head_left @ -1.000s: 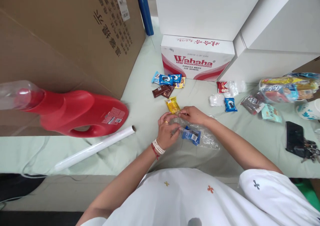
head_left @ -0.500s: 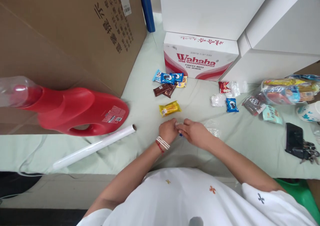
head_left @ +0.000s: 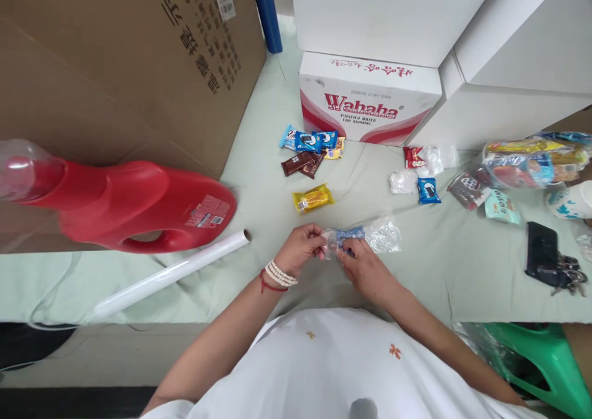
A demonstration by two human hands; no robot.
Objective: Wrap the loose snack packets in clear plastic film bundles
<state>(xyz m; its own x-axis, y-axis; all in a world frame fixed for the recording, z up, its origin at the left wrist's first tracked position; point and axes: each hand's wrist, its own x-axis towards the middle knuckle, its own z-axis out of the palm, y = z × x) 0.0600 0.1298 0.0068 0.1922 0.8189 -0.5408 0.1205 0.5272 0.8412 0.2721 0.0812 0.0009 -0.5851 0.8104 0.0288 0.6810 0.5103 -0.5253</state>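
Note:
My left hand [head_left: 303, 246], with white beads and a red cord at its wrist, pinches the end of a crinkled clear plastic piece [head_left: 329, 241]. My right hand [head_left: 363, 265] has its fingers closed on a small blue plastic thing [head_left: 350, 234] just right of that piece; its exact kind is unclear. Behind the right fingers lies a clear plastic bag [head_left: 383, 234], touching or close to the blue thing. A yellow snack packet [head_left: 313, 199] rests just beyond my left hand. Farther back are blue packets [head_left: 309, 141] and brown packets [head_left: 298, 163] in a small pile.
A white roll [head_left: 176, 274] and a large red jug [head_left: 152, 203] lie left, by a cardboard box [head_left: 115, 67]. A Wahaha carton [head_left: 370, 101] stands behind. Rightward are a blue packet [head_left: 429, 190], a bag of snacks [head_left: 531, 166], a paper cup [head_left: 571, 201], a phone [head_left: 542, 252] and keys [head_left: 573, 274].
My hands have moved apart slightly, the left hand to the left and the right hand lower. The blue thing and clear plastic between them now show more. The view has shifted a little.

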